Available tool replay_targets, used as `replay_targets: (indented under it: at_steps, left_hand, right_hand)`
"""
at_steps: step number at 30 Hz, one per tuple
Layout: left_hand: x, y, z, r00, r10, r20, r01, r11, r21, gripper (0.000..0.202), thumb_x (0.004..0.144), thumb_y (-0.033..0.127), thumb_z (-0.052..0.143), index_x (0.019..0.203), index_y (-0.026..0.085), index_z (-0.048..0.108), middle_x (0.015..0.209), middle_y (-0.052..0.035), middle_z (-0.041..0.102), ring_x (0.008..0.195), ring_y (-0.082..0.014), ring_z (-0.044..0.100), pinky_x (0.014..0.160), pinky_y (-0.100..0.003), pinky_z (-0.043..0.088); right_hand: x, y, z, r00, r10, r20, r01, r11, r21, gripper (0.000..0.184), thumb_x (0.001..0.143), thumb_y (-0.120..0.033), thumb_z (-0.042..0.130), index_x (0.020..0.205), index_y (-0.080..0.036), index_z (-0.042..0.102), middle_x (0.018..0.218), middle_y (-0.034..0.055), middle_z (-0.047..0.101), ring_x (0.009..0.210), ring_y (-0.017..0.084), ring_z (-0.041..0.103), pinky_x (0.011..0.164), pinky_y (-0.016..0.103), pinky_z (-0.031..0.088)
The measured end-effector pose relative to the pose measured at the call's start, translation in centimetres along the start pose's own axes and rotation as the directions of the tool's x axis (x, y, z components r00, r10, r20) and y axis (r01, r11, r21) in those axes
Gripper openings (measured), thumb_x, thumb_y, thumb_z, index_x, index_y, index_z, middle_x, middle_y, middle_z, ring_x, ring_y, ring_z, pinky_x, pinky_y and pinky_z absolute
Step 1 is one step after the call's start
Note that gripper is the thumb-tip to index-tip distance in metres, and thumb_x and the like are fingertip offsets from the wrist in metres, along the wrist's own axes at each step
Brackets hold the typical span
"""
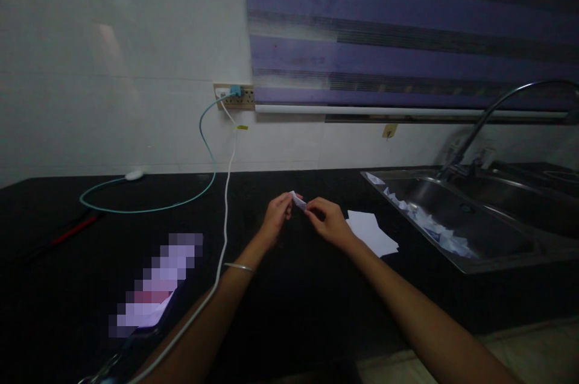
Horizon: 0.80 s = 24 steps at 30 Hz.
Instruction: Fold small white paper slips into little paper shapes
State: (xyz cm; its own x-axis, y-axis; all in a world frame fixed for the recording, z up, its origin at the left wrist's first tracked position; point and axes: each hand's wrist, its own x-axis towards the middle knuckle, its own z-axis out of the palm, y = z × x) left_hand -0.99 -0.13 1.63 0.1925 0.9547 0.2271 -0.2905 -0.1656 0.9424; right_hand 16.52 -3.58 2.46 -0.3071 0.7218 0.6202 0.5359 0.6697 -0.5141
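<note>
A small folded piece of white paper (pixel 299 201) is held up over the dark counter between my two hands. My left hand (pixel 277 215) pinches its upper left end, and a bangle circles that wrist. With thumb and fingertips, my right hand (pixel 329 219) grips the lower right end. Flat white paper sheets (pixel 371 233) lie on the counter just right of my right hand, partly behind its wrist. Several folded white paper pieces (pixel 429 224) are lined up along the left side of the sink.
A steel sink (pixel 493 257) with a curved faucet (pixel 479 122) stands at the right. To the left lies a phone (pixel 156 311) with a blurred screen. A white cable (pixel 225 215) runs from the wall socket (pixel 246 96) across my left forearm; a teal cable (pixel 145 211) loops farther left.
</note>
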Motion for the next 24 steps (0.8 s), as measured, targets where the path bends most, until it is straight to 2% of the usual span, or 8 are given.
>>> replay_targets:
  at_steps: [2,4,6,10,13,17,24]
  left_hand:
    - [0.1,-0.1,-0.1,0.996,-0.063,0.060,0.067,0.995,-0.071,0.041,0.076,0.052,0.067,0.087,0.013,0.067,0.055,0.0067,0.038,0.045,-0.0048,0.032,0.042,-0.017,0.023]
    - [0.1,0.0,-0.1,0.985,-0.124,0.121,0.139,0.983,-0.119,0.041,0.076,0.052,0.066,0.087,0.013,0.065,0.050,0.0085,0.035,0.040,-0.0042,0.026,0.040,-0.017,0.018]
    - [-0.1,0.2,0.0,0.974,-0.178,0.138,0.198,0.970,-0.140,0.038,0.075,0.051,0.066,0.086,0.014,0.062,0.049,0.0078,0.040,0.037,-0.0045,0.028,0.038,-0.017,0.018]
    - [-0.6,0.9,0.1,0.962,-0.250,0.113,0.266,0.950,-0.162,0.031,0.071,0.043,0.067,0.081,0.015,0.061,0.057,0.0024,0.054,0.041,-0.0055,0.041,0.040,-0.015,0.024]
    - [-0.9,1.4,0.0,0.960,-0.264,0.092,0.276,0.949,-0.150,0.025,0.068,0.036,0.065,0.078,0.014,0.062,0.058,0.0002,0.057,0.045,-0.0067,0.046,0.041,-0.015,0.026]
    - [-1.1,1.6,-0.4,0.964,-0.251,0.090,0.260,0.959,-0.109,0.019,0.066,0.032,0.062,0.072,0.013,0.063,0.058,-0.0014,0.057,0.044,-0.0069,0.046,0.041,-0.016,0.025]
    - [-0.8,1.1,-0.8,0.979,-0.195,0.058,0.199,0.977,-0.071,0.013,0.060,0.025,0.060,0.063,0.013,0.063,0.055,-0.0028,0.055,0.044,-0.0078,0.042,0.041,-0.017,0.020]
  right_hand:
    - [0.1,0.0,-0.5,1.000,-0.031,-0.004,0.030,0.998,-0.048,0.013,0.090,-0.019,0.054,0.090,-0.019,0.067,0.092,0.0082,0.066,0.084,0.020,0.061,0.077,0.033,0.048]
    - [0.1,0.1,-0.9,0.999,-0.043,0.005,0.043,0.994,-0.099,0.015,0.091,-0.017,0.053,0.092,-0.019,0.067,0.094,0.0090,0.066,0.087,0.020,0.062,0.080,0.034,0.049]
    - [0.1,0.1,-1.2,0.999,-0.043,0.017,0.045,0.988,-0.150,0.016,0.091,-0.015,0.052,0.094,-0.019,0.067,0.096,0.0094,0.066,0.089,0.021,0.062,0.081,0.034,0.049]
    - [0.1,0.2,-1.4,0.998,-0.052,0.045,0.060,0.972,-0.229,0.019,0.091,-0.012,0.050,0.098,-0.018,0.067,0.102,0.0103,0.065,0.093,0.020,0.062,0.083,0.034,0.050]
    - [0.1,0.2,-1.3,0.995,-0.070,0.069,0.086,0.961,-0.264,0.020,0.091,-0.012,0.049,0.099,-0.018,0.067,0.104,0.0110,0.065,0.096,0.021,0.062,0.084,0.034,0.050]
    - [0.1,0.2,-1.3,0.993,-0.079,0.084,0.099,0.954,-0.283,0.021,0.091,-0.011,0.049,0.099,-0.018,0.067,0.105,0.0113,0.065,0.097,0.022,0.062,0.085,0.035,0.050]
    - [0.1,0.0,-1.5,0.996,-0.075,0.050,0.084,0.977,-0.194,0.020,0.091,-0.014,0.050,0.103,-0.019,0.066,0.104,0.0108,0.064,0.095,0.021,0.061,0.084,0.036,0.051]
